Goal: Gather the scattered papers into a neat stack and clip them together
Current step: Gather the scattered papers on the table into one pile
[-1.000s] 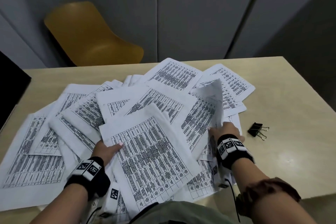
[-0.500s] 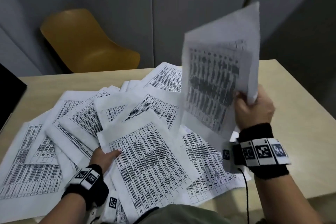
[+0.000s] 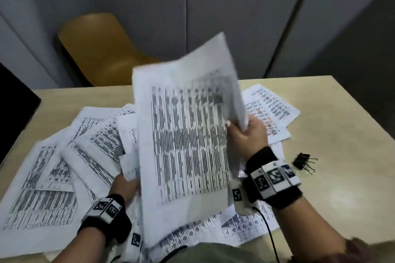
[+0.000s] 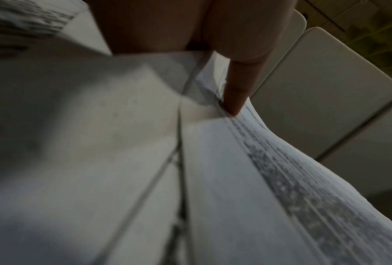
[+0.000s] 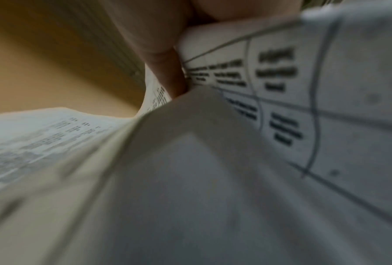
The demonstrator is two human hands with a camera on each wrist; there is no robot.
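Printed sheets lie fanned out over the beige table. My right hand grips a few of them by their right edge and holds them raised and tilted above the pile; the right wrist view shows a finger curled against that paper. My left hand is low at the lifted sheets' left edge. Its thumb lies on a sheet, and its other fingers are hidden under paper. A black binder clip lies on the table right of my right wrist.
A yellow chair stands behind the table's far edge, against grey wall panels. A dark object sits at the table's left edge. Bare tabletop shows to the right of the papers and beyond the clip.
My right hand lifted some sheets from the right of the pile and has swung them left and lower, over the middle. The left hand stays at the pile's front left.
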